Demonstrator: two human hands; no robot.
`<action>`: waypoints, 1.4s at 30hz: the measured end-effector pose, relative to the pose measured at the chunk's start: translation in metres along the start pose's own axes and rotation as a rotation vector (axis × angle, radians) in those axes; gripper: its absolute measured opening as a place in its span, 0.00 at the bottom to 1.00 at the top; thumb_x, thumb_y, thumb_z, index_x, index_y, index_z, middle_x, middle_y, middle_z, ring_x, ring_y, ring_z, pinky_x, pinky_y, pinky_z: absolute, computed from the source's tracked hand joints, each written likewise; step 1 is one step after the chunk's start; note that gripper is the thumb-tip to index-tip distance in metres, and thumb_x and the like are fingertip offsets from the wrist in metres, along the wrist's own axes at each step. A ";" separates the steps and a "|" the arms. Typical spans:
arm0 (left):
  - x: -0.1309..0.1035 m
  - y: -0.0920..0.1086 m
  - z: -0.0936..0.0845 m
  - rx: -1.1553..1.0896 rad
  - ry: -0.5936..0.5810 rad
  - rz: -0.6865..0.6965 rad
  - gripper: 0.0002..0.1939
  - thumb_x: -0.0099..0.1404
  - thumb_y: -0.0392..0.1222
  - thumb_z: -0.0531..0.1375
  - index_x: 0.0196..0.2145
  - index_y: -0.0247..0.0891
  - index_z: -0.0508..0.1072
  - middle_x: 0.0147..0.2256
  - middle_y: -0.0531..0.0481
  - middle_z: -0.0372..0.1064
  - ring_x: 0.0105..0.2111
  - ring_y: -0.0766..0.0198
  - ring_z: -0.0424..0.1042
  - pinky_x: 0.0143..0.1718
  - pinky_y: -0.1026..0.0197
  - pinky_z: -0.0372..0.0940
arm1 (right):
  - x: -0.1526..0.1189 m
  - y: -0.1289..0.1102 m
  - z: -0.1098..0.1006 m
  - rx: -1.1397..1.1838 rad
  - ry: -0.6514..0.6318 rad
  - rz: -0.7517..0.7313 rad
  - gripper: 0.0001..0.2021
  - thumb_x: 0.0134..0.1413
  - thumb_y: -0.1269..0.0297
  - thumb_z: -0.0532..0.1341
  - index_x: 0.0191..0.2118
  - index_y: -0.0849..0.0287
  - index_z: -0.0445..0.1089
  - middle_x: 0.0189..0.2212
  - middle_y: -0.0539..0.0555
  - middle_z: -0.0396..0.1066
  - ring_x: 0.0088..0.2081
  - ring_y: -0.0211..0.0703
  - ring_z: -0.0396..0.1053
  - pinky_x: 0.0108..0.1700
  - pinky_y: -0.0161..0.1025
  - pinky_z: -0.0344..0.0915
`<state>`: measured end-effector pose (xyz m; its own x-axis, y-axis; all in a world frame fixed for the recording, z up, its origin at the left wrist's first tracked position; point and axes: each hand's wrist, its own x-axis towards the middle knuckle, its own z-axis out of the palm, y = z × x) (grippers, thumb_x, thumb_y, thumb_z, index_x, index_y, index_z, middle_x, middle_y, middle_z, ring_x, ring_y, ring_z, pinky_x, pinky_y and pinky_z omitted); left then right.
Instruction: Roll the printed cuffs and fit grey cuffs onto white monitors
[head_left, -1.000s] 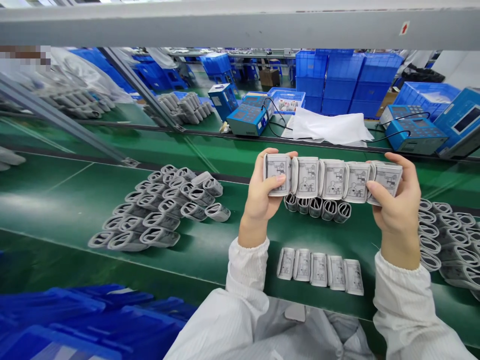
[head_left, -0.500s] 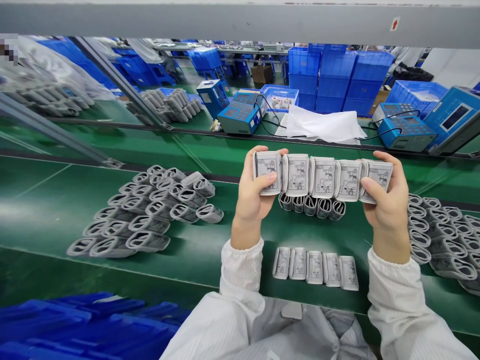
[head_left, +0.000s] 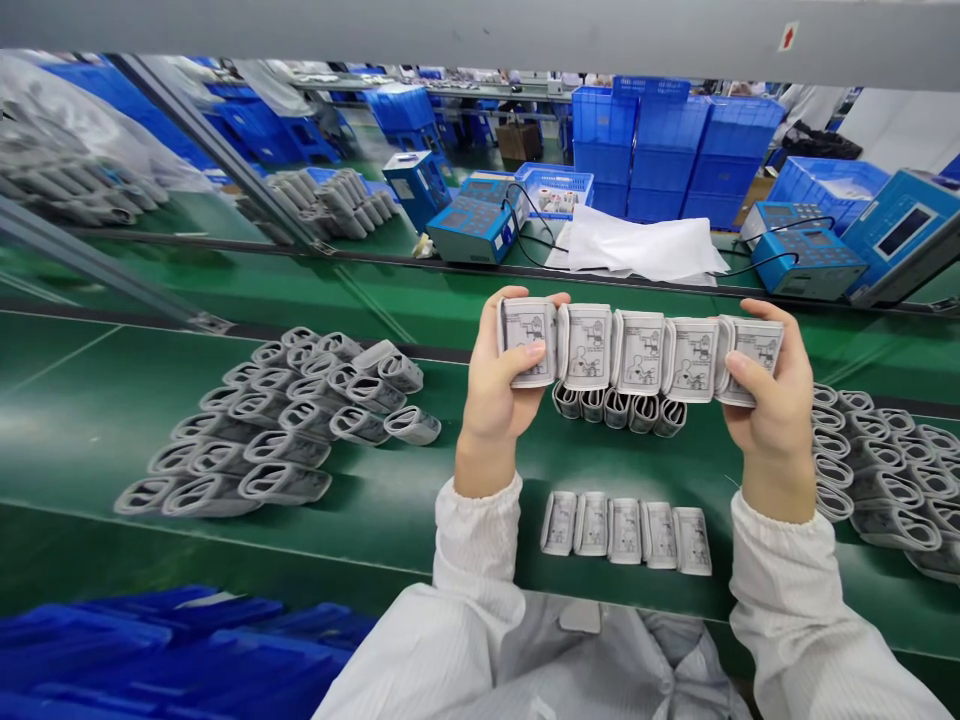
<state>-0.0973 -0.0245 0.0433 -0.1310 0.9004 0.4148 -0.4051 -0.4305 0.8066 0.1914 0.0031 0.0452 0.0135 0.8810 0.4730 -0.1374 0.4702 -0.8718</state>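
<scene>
Between my two hands hangs a side-by-side row of several folded grey wrist blood pressure cuffs [head_left: 639, 352], their printed diagrams facing me. My left hand [head_left: 491, 395] is closed around the left end of the row, thumb on the front of the end cuff. The right end is gripped by my right hand [head_left: 776, 415], its thumb likewise pressed on the print. Just below the held row, a second row of rolled cuffs [head_left: 616, 408] stands on the green bench, partly hidden. Closer to me lies another row of cuffs [head_left: 624, 530], printed sides up.
Many rolled cuffs [head_left: 259, 408] are stacked on the left of the green bench [head_left: 390, 510], and another stack [head_left: 889, 490] sits at the right. Beyond the bench are blue testing devices [head_left: 476, 220], white sheets [head_left: 637, 245] and blue crates [head_left: 660, 150]. Blue bins [head_left: 150, 650] stand at lower left.
The camera view has shifted slightly, so the scene sits a little further left. Both hands keep their hold on the row of cuffs; nothing on the bench has moved.
</scene>
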 end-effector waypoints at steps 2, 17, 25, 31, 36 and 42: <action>0.000 0.000 0.000 0.012 0.014 0.004 0.31 0.62 0.47 0.74 0.59 0.50 0.68 0.61 0.42 0.79 0.62 0.41 0.81 0.58 0.43 0.81 | 0.000 0.000 0.000 0.025 0.015 0.018 0.30 0.57 0.49 0.77 0.62 0.44 0.70 0.52 0.56 0.81 0.52 0.58 0.84 0.51 0.53 0.86; 0.001 -0.001 -0.005 0.072 0.030 0.033 0.34 0.63 0.54 0.75 0.63 0.50 0.69 0.62 0.43 0.77 0.66 0.36 0.77 0.60 0.38 0.79 | 0.000 -0.003 0.002 0.019 0.027 0.051 0.31 0.57 0.47 0.75 0.62 0.44 0.68 0.52 0.56 0.79 0.51 0.56 0.82 0.51 0.52 0.84; 0.001 0.000 0.009 0.014 0.090 0.000 0.31 0.61 0.47 0.76 0.57 0.48 0.69 0.57 0.43 0.81 0.63 0.39 0.80 0.61 0.39 0.79 | 0.001 -0.005 0.006 0.128 0.025 0.124 0.25 0.65 0.38 0.67 0.60 0.44 0.72 0.42 0.52 0.77 0.43 0.51 0.81 0.42 0.47 0.82; 0.001 0.002 0.012 -0.055 0.124 -0.003 0.29 0.58 0.42 0.76 0.54 0.49 0.72 0.53 0.48 0.84 0.57 0.46 0.84 0.60 0.44 0.81 | 0.000 -0.009 0.012 0.172 0.018 0.128 0.26 0.71 0.32 0.55 0.58 0.44 0.72 0.45 0.53 0.80 0.52 0.56 0.82 0.52 0.54 0.82; -0.001 0.004 0.011 -0.028 0.093 -0.018 0.27 0.62 0.43 0.75 0.56 0.50 0.71 0.56 0.47 0.82 0.63 0.42 0.80 0.62 0.40 0.79 | 0.001 -0.010 0.012 0.218 0.032 0.147 0.27 0.72 0.31 0.54 0.58 0.45 0.72 0.44 0.54 0.81 0.54 0.56 0.82 0.55 0.55 0.81; -0.001 0.000 0.005 0.016 0.058 0.011 0.27 0.64 0.46 0.74 0.57 0.52 0.70 0.58 0.46 0.81 0.66 0.41 0.79 0.64 0.37 0.79 | 0.002 -0.007 0.006 0.016 -0.048 0.127 0.32 0.70 0.27 0.49 0.63 0.43 0.67 0.50 0.55 0.79 0.56 0.57 0.81 0.54 0.55 0.81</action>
<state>-0.0927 -0.0256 0.0446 -0.1879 0.8974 0.3992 -0.3890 -0.4412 0.8087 0.1863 0.0013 0.0529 -0.0526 0.9295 0.3651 -0.1505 0.3540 -0.9231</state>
